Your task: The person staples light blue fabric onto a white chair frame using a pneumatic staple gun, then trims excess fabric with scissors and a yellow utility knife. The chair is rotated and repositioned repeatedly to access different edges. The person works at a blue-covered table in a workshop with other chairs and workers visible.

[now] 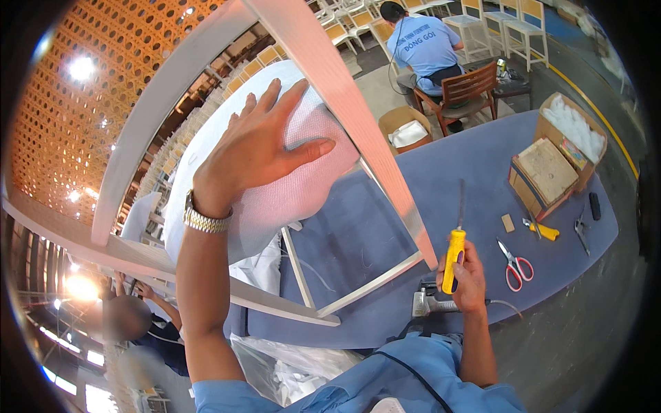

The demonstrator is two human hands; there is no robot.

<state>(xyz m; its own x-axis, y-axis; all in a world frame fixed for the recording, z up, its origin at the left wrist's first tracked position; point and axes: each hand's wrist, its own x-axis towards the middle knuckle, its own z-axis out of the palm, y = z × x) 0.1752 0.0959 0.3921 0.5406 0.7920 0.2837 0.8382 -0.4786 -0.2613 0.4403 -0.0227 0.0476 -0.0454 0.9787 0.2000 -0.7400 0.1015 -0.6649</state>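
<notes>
A pale wooden chair [372, 141] lies tipped over on the table in front of me, its long legs and rails angled across the view. My left hand [258, 141] rests flat on the chair's white fabric-covered seat [275, 199], fingers spread and thumb out to the right. My right hand [471, 279] is closed around the yellow handle of a screwdriver [454, 260], whose thin shaft points up and away from me. Just beside that hand, close to my body, lies a metal staple gun [430, 304] with a hose.
On the blue-grey table [441, 165] to the right lie red-handled scissors [514, 265], yellow-handled cutters [544, 228], pliers [582, 235] and a small block [507, 223]. Cardboard boxes [544, 177] stand behind them. A seated person [425, 51] works farther off; another person [165, 344] is at left.
</notes>
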